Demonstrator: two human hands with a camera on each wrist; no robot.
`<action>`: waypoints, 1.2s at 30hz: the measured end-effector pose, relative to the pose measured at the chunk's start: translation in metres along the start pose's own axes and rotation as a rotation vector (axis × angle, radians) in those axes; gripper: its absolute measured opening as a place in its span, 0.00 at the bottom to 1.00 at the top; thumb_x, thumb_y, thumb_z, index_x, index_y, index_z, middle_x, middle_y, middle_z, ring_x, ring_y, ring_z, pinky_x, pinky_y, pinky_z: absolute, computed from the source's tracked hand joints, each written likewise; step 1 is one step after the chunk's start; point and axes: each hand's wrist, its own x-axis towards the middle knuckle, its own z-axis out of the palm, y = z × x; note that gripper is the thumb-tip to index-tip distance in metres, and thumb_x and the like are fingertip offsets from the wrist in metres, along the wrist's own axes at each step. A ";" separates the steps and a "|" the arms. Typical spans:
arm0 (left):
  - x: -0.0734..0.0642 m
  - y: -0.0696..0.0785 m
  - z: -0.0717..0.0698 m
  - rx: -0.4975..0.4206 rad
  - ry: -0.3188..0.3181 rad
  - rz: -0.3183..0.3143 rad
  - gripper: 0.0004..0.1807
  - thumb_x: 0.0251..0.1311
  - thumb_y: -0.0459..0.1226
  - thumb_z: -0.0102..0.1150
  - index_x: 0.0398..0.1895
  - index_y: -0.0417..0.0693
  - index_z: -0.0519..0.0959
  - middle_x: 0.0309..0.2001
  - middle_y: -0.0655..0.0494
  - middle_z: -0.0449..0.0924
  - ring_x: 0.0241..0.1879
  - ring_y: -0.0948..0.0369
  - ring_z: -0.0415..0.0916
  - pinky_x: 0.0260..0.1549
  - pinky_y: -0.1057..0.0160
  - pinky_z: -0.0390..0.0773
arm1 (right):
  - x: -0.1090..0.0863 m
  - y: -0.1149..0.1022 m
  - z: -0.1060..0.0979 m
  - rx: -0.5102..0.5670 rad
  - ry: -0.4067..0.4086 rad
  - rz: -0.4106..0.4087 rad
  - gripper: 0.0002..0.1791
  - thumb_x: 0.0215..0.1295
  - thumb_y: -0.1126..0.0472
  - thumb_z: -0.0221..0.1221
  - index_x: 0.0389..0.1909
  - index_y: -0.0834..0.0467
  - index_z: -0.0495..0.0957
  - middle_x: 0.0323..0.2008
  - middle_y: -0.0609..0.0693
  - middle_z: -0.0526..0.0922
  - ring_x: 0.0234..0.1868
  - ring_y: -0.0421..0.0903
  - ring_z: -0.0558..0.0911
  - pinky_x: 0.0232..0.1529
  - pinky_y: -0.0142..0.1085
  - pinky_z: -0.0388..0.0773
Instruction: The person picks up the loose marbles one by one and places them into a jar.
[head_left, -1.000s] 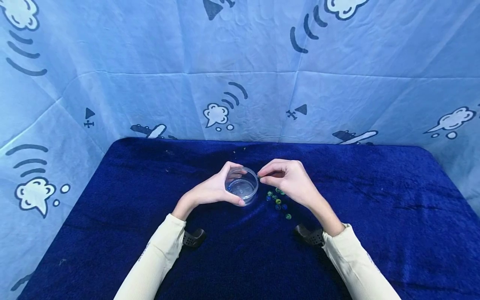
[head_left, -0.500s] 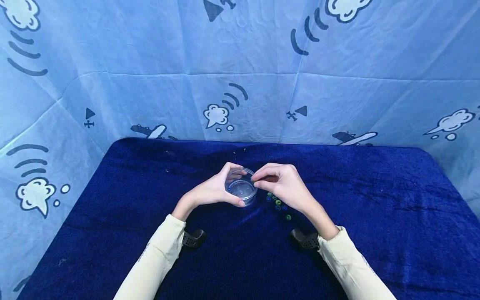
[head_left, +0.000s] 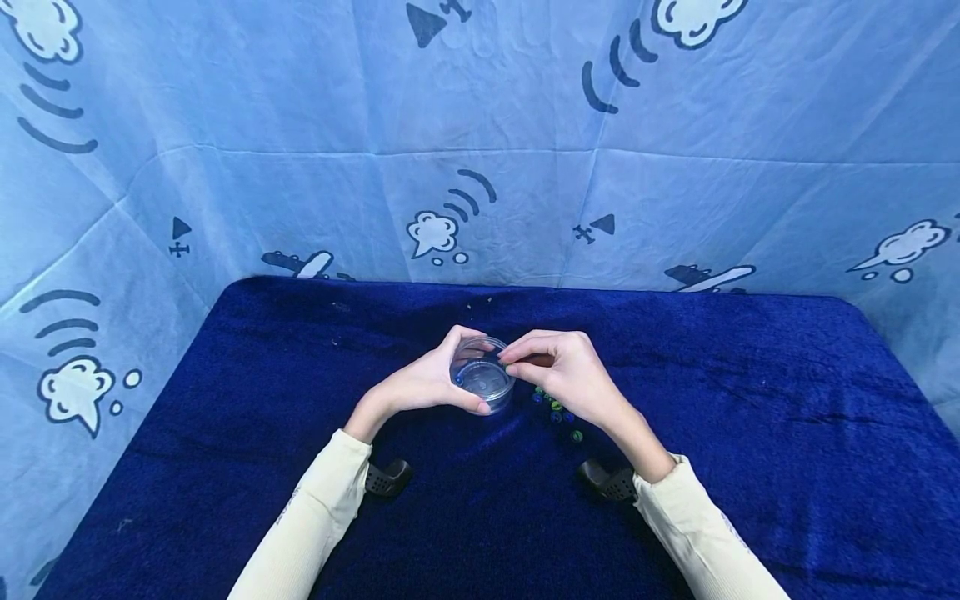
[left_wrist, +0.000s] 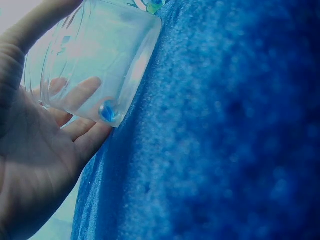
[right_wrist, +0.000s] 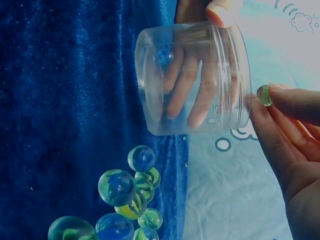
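Left hand [head_left: 431,375] grips a clear jar [head_left: 483,382], right hand [head_left: 573,367] pinches a green marble [right_wrist: 264,95] near its rim [right_wrist: 245,65]. If the pinch slips — it could drop outside, right.

2 cream sleeves [head_left: 303,521]; 2 black, perforated wrist pieces [head_left: 389,479].

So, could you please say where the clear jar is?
In the head view, the clear jar is below centre, held in the left hand, left of the right hand and loose marbles.
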 end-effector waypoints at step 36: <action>0.001 -0.003 0.000 -0.010 -0.002 0.023 0.51 0.49 0.34 0.80 0.73 0.45 0.57 0.72 0.50 0.68 0.72 0.53 0.67 0.71 0.51 0.65 | 0.000 0.001 0.001 -0.025 -0.007 -0.023 0.05 0.61 0.73 0.70 0.37 0.63 0.90 0.39 0.50 0.90 0.43 0.46 0.88 0.44 0.35 0.85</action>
